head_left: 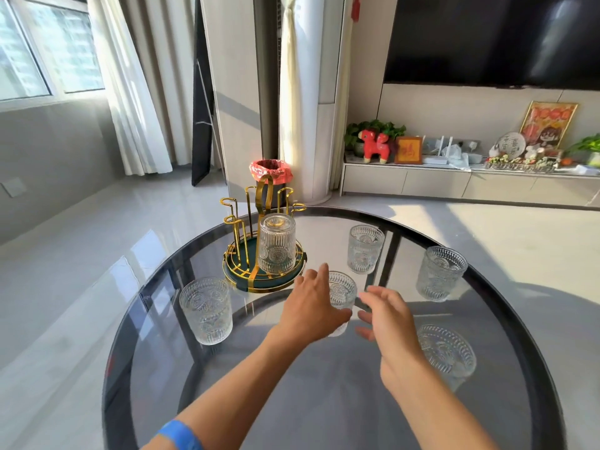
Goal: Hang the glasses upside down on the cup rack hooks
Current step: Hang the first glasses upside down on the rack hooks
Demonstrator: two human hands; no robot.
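Observation:
A gold wire cup rack [263,254] with a dark green base stands at the far left of a round glass table [324,401]. One ribbed clear glass [277,243] hangs upside down on its front hook. Upright glasses stand at the left [206,310], far middle [365,249], far right [441,273] and near right [446,354]. Another glass [342,290] stands in the middle. My left hand [310,306] wraps its left side, thumb touching it. My right hand [386,315] hovers just right of it, fingers spread, apart from the glass.
A bin with a red liner [271,172] stands on the floor behind the rack. A low TV cabinet [454,181] with ornaments runs along the back right wall. The table's dark rim [112,368] curves close on the left.

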